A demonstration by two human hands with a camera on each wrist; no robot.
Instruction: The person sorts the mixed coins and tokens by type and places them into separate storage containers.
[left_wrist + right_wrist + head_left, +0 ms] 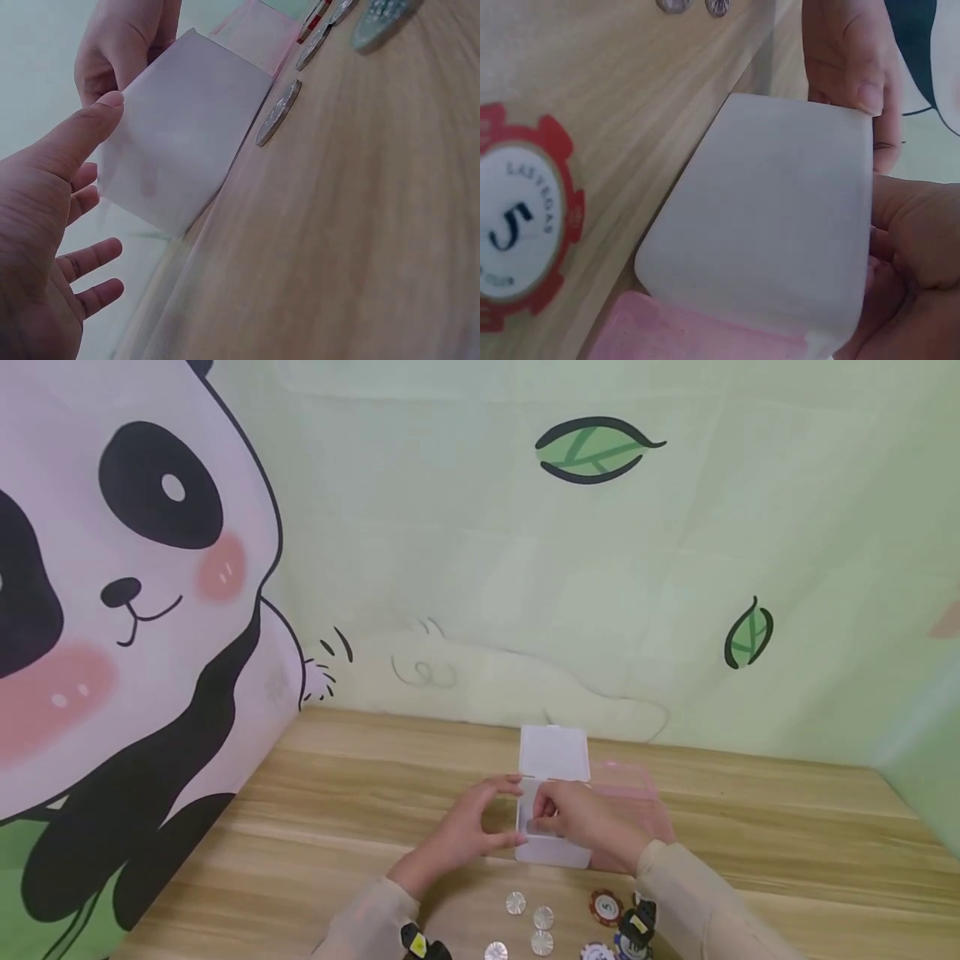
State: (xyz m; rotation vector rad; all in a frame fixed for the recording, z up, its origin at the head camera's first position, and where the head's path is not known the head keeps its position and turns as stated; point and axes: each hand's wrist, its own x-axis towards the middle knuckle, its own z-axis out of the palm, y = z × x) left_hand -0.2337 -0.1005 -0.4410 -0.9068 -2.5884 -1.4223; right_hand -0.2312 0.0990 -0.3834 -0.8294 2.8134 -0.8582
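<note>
One white box (552, 852) stood on the wooden table (360, 793), toward five o'clock in the head view, its lid (555, 753) raised at twelve. From nine o'clock the left hand (459, 822) held the box's side in a wide, bowed grip, thumb at the near corner and forefinger toward the far one; in the left wrist view, two other fingers spread free. The right hand (587, 817) came in from about three o'clock, its fingers bunched narrowly at the box's opening; whether they pinched anything could not be told. A pink box (637, 818) lay just beside the white one at three o'clock, silver discs (543, 917) near six, and a red-rimmed chip (606, 907) near five.
</note>
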